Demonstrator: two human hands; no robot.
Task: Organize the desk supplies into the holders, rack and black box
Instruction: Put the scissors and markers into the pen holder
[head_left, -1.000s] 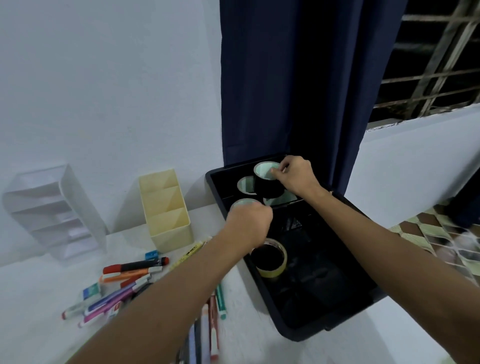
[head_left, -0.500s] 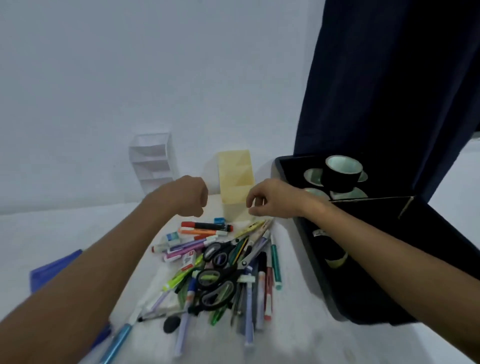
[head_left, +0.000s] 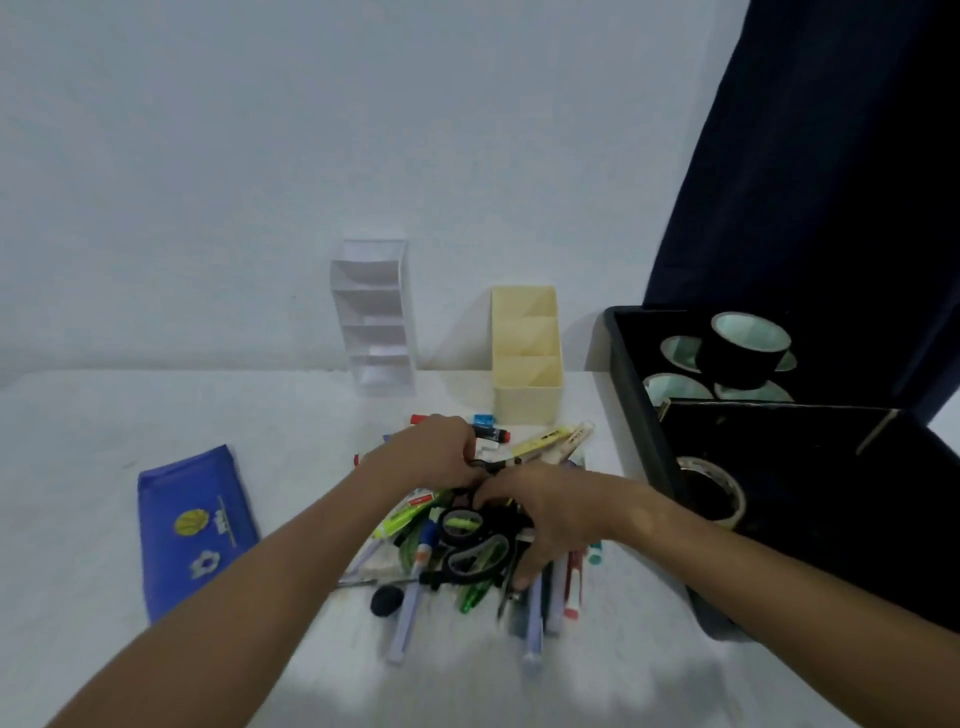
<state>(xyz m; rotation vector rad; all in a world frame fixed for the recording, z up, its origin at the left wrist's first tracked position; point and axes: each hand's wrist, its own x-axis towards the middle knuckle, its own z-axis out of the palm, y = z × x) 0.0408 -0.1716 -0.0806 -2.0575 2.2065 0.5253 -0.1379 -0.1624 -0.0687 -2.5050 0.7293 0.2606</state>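
Observation:
A heap of pens, markers and highlighters lies mid-desk with black-handled scissors on top. My left hand reaches into the far side of the heap, its curled fingers pinching a black scissors part by the blades. My right hand covers the right side of the heap, thumb and fingers curled round the scissors' handles. The white tiered rack and the cream three-slot holder stand empty against the wall. The black box at the right holds several tape rolls.
A blue pencil pouch lies flat at the left. A clear tape roll leans in the box's near section. A dark curtain hangs behind the box. A small black ball sits beside the heap.
Both hands left the tape rolls in the black box and came down onto the heap, closing on the scissors. The view swung left, bringing the pouch into sight.

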